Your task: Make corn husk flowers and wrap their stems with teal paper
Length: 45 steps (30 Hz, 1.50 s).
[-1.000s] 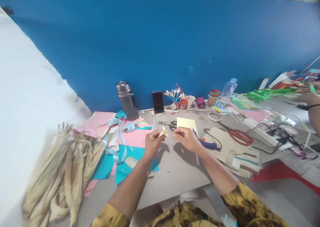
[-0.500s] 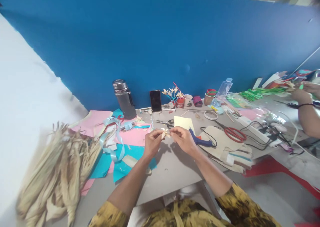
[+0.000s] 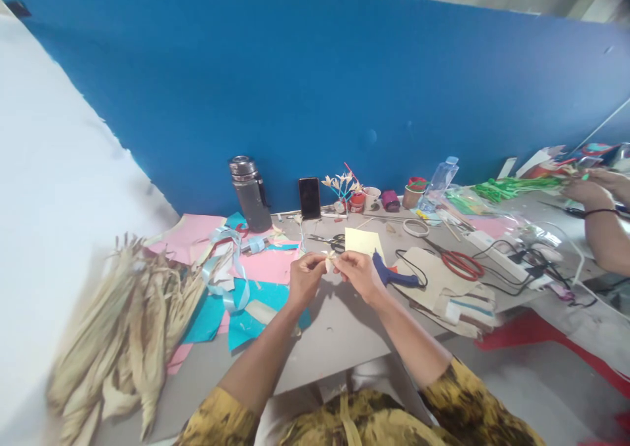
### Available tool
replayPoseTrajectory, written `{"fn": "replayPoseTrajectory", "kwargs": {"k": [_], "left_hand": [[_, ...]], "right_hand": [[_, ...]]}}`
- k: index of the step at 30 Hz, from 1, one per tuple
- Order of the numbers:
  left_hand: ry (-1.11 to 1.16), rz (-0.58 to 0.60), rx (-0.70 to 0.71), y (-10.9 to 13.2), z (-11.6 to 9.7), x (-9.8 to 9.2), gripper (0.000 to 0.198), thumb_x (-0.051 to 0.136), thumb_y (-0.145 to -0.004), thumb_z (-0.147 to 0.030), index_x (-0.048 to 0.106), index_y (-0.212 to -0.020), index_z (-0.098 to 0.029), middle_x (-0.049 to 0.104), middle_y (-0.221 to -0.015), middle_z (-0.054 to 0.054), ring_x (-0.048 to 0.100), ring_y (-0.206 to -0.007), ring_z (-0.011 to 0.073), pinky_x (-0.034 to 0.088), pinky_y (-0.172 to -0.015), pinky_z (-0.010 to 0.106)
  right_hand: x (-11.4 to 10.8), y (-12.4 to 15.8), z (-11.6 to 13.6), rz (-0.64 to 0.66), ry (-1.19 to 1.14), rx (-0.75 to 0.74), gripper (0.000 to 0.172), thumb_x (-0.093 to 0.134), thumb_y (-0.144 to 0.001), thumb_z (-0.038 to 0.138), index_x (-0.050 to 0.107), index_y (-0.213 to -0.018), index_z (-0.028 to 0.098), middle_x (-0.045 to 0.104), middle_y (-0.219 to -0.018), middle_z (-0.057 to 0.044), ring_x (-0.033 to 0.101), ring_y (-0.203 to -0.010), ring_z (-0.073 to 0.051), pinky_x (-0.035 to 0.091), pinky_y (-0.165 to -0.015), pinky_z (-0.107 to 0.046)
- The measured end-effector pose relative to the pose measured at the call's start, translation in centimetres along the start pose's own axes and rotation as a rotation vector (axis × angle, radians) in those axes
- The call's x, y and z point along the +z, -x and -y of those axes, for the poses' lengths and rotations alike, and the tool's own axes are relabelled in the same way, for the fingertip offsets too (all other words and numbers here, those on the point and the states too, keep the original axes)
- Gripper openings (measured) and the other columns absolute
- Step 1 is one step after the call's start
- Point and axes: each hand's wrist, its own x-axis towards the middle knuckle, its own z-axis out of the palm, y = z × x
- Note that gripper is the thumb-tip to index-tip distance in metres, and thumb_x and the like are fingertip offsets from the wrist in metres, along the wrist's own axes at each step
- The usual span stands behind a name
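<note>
Between my two hands, above the table (image 3: 344,347), is a small cream-coloured flower (image 3: 329,260) that looks made of dried husk. My left hand (image 3: 306,277) pinches it from the left, thumb and fingers together. From the other side my right hand (image 3: 358,272) grips it with closed fingertips, which hide part of it. Just right of my right hand lies a blue glue gun (image 3: 396,277). Behind my hands are a yellow paper sheet (image 3: 363,241) and black-handled scissors (image 3: 337,241). Similar flowers (image 3: 342,183) on blue stems stand near the wall.
Dried corn husks (image 3: 113,328) are heaped at the left beside blue paper (image 3: 266,295) and a pale blue ribbon (image 3: 241,282). A thermos (image 3: 250,197) and phone (image 3: 310,199) stand behind. Red-handled scissors (image 3: 462,265), a glove (image 3: 462,308) and a power strip (image 3: 497,256) lie right. Another person's hand (image 3: 585,190) works far right.
The flower has turned between my fingers, and its petals look narrower now. Both hands stay closed on it. The whole view has shifted slightly.
</note>
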Motion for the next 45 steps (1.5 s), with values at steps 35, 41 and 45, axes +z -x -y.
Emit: {"fn": "replayPoseTrajectory", "kwargs": {"k": [35,41,45], "left_hand": [[0.121,0.004,-0.191,-0.2,0.7,0.4,0.016,0.076,-0.069,-0.032,0.076,-0.068,-0.016,0.065,-0.054,0.000,0.057,-0.054,0.0128,0.044,-0.058,0.024],[0.067,0.026,-0.176,-0.1,0.3,0.4,0.013,0.076,-0.068,-0.029,0.077,-0.066,-0.016,0.068,-0.056,0.002,0.061,-0.057,0.0147,0.047,-0.061,0.025],[0.012,0.046,-0.146,-0.1,0.2,0.4,0.012,0.073,-0.069,-0.026,0.076,-0.063,-0.016,0.069,-0.057,0.003,0.063,-0.059,0.0163,0.048,-0.061,0.025]], "right_hand": [[0.0,-0.3,0.2,-0.109,0.093,0.014,0.022,0.059,-0.077,0.035,0.063,-0.064,0.018,0.049,-0.050,0.005,0.040,-0.048,-0.011,0.029,-0.048,-0.024],[0.1,-0.3,0.0,-0.102,0.096,0.003,0.019,0.059,-0.076,0.033,0.061,-0.064,0.019,0.048,-0.052,0.005,0.039,-0.050,-0.011,0.029,-0.049,-0.024],[0.1,-0.2,0.0,-0.082,0.096,-0.007,0.019,0.059,-0.076,0.034,0.063,-0.067,0.018,0.049,-0.054,0.005,0.041,-0.052,-0.011,0.031,-0.050,-0.024]]}}
